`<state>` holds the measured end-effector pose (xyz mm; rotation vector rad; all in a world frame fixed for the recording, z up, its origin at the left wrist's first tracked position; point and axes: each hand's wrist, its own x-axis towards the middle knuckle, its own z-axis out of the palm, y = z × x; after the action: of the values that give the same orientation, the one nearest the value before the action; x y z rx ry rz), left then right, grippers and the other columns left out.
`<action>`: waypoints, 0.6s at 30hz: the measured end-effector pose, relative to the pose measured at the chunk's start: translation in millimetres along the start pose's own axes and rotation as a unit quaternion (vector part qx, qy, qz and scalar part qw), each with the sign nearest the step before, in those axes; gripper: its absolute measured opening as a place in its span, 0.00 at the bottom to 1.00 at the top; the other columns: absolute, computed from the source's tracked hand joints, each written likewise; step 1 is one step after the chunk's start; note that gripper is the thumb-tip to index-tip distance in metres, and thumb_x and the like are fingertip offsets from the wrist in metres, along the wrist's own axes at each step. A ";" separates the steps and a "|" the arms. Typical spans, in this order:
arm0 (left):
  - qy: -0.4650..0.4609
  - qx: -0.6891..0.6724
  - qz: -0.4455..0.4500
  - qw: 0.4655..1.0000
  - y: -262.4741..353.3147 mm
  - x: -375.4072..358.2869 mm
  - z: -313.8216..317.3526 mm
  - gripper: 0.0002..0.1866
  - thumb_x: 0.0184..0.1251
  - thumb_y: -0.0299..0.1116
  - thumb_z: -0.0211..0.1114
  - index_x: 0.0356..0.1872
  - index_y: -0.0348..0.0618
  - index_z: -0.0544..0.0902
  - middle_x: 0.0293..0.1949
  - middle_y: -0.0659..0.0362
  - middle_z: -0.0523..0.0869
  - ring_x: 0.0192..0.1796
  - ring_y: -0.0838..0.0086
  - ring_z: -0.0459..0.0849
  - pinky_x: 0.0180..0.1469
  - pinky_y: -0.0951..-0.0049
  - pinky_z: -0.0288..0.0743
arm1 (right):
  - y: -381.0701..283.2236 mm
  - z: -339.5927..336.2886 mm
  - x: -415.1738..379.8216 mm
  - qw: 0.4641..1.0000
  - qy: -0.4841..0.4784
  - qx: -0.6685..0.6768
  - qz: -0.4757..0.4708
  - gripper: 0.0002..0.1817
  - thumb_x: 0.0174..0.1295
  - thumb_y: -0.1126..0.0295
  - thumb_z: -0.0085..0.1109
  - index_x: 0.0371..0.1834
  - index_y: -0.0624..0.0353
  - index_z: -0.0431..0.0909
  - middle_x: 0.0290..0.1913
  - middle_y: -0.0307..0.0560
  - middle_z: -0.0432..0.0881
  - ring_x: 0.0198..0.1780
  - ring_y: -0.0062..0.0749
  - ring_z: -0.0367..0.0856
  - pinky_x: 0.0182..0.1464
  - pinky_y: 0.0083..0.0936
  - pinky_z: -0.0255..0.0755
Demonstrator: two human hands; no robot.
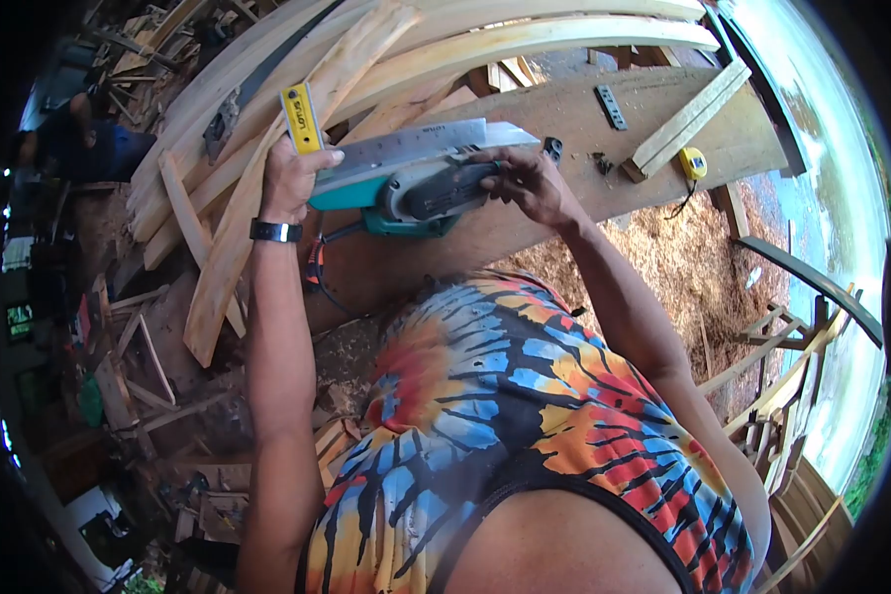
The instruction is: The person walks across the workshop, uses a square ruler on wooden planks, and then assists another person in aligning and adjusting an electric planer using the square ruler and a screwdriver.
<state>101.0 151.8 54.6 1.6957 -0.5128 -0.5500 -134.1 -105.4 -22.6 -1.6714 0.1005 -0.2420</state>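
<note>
My left hand (292, 176) is wrapped round the yellow handle of a try square (406, 144), whose metal blade points right. The blade lies against the base of a green power planer (406, 203), which rests on its side on a wide board. At the planer's right end is my right hand (525, 183), its fingers bent near the black cover. Whether those fingers grip the tool or only touch it is hard to tell. A cable and an orange-black handled object (315, 262) are just below the planer.
On the wide board (564, 124) lie a wood block (688, 119), a yellow tape measure (693, 163) and a dark slotted piece (611, 107). Long planks (525, 40) curve behind. Wood shavings (663, 267) cover the ground at right. A person (89, 144) is at far left.
</note>
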 end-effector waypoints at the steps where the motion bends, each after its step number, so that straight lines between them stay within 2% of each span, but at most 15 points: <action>1: 0.004 -0.003 0.000 1.000 -1.3 0.5 -0.2 0.19 0.45 0.26 0.74 0.40 0.37 0.79 0.32 0.61 0.83 0.34 0.76 0.81 0.42 0.75 0.74 | 1.8 1.5 -2.0 1.000 0.014 0.010 0.012 0.18 0.64 0.72 0.64 0.57 0.57 0.80 0.32 0.41 0.86 0.31 0.19 0.80 0.35 0.21 0.74; 3: 0.012 -0.017 0.009 1.000 -2.5 -0.3 1.3 0.18 0.44 0.26 0.73 0.40 0.38 0.79 0.31 0.62 0.81 0.32 0.77 0.79 0.41 0.76 0.74 | -5.1 5.4 -6.4 0.999 0.036 0.031 0.009 0.17 0.64 0.69 0.65 0.54 0.58 0.77 0.29 0.41 0.84 0.31 0.19 0.79 0.34 0.21 0.72; 9: 0.016 0.000 0.021 1.000 1.5 -6.7 1.4 0.18 0.44 0.25 0.73 0.39 0.38 0.78 0.31 0.62 0.81 0.33 0.77 0.80 0.42 0.76 0.75 | -8.1 7.9 -12.4 0.997 0.037 0.059 0.038 0.15 0.65 0.73 0.64 0.54 0.58 0.77 0.29 0.38 0.83 0.30 0.16 0.75 0.33 0.19 0.70; 11: 0.023 0.004 0.028 0.999 5.8 -11.6 3.4 0.18 0.44 0.26 0.73 0.39 0.38 0.78 0.31 0.62 0.82 0.33 0.76 0.80 0.42 0.76 0.75 | -6.9 7.6 -14.3 0.998 0.036 0.047 0.012 0.15 0.65 0.72 0.65 0.54 0.58 0.76 0.30 0.38 0.84 0.30 0.16 0.75 0.34 0.19 0.70; 18: 0.022 -0.015 0.055 0.998 3.9 -18.6 3.5 0.17 0.51 0.23 0.71 0.42 0.36 0.77 0.34 0.59 0.84 0.36 0.76 0.81 0.44 0.76 0.74 | -5.1 6.1 -13.0 0.997 0.034 0.069 0.005 0.16 0.65 0.68 0.66 0.54 0.57 0.77 0.31 0.39 0.84 0.31 0.18 0.78 0.34 0.20 0.72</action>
<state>84.0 159.8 59.4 1.6361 -0.5596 -0.4371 -145.8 -96.1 -19.4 -1.5261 0.1398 -0.2914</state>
